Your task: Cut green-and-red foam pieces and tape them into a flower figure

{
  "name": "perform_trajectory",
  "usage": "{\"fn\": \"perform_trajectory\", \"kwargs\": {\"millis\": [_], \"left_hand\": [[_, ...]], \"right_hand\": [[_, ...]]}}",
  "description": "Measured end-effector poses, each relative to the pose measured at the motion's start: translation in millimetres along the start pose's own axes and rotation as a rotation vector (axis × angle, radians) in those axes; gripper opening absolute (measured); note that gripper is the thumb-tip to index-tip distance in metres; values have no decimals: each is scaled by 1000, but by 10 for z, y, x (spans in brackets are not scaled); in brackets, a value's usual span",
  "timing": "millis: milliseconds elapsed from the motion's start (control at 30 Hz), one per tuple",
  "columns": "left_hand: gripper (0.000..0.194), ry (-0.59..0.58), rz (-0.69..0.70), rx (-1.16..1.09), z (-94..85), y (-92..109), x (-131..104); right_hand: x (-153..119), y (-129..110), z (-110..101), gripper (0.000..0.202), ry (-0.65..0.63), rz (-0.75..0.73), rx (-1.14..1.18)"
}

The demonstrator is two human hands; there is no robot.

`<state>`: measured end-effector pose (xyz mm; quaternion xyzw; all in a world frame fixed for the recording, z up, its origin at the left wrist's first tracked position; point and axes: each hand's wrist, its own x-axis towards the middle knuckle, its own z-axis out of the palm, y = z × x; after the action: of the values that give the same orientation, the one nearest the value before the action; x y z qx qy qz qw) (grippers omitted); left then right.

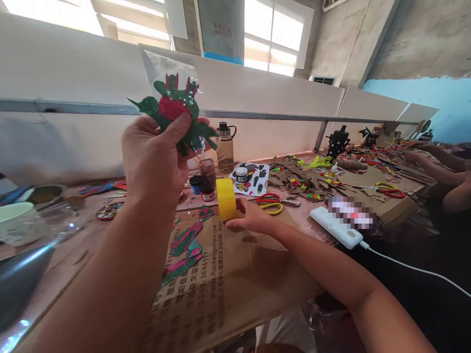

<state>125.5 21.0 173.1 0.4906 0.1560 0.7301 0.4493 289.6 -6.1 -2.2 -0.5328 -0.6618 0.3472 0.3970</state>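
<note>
My left hand point(156, 152) is raised, its thumb and fingers closed on a green and red painted cutout point(174, 105) with a clear plastic film point(169, 63) at its back. Lower down, my right hand point(248, 215) grips a roll of yellow tape point(225, 200), which stands on edge over the cardboard sheet point(253, 279). Green and pink painted strips point(187, 245) lie on that cardboard, partly behind my left forearm. Paint jars point(208, 192) and a printed sheet point(261, 176) with a white jar on it are just beyond the tape.
Red and yellow-handled scissors point(272, 202) lie right of the tape. A bottle point(225, 147) stands against the partition. Twine pieces point(305, 179) spread over the table's back. At right are a white power bank point(336, 228) with a cable and another person's arms point(434, 159). A pale cup point(18, 223) stands left.
</note>
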Motion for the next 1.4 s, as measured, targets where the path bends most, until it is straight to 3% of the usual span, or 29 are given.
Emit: {"fn": "perform_trajectory", "kwargs": {"millis": [167,267,333,433,633,933,1067,1233,1333,1400], "left_hand": [[12,51,-50,-42,-39,-16,-12],[14,35,-34,-51,-75,-17,-19],[16,23,-22,-60,-92,-14,-19],[16,36,-27,-81,-98,-9,-13],[12,72,-20,-131,-104,-1,3],[8,39,-30,-123,-190,37,-3],[5,20,-23,-133,-249,43,12],[4,11,-51,-116,-295,89,20],[6,40,-43,-129,-299,103,22],[8,53,-42,-115,-291,96,17]], "right_hand": [[-119,21,-164,37,78,-105,-198],[-157,92,-353,33,184,-79,-523],[-161,188,-477,39,143,-24,-784],[-144,364,-592,35,51,39,-900],[-84,520,-682,32,-69,19,-977],[26,350,-874,52,-177,-101,-1071],[-16,207,-923,63,-157,-79,-1141],[-121,37,-1024,43,-89,37,-1153],[-206,-5,-1047,40,28,95,-1029],[-298,-44,-1005,37,90,74,-807]]}}
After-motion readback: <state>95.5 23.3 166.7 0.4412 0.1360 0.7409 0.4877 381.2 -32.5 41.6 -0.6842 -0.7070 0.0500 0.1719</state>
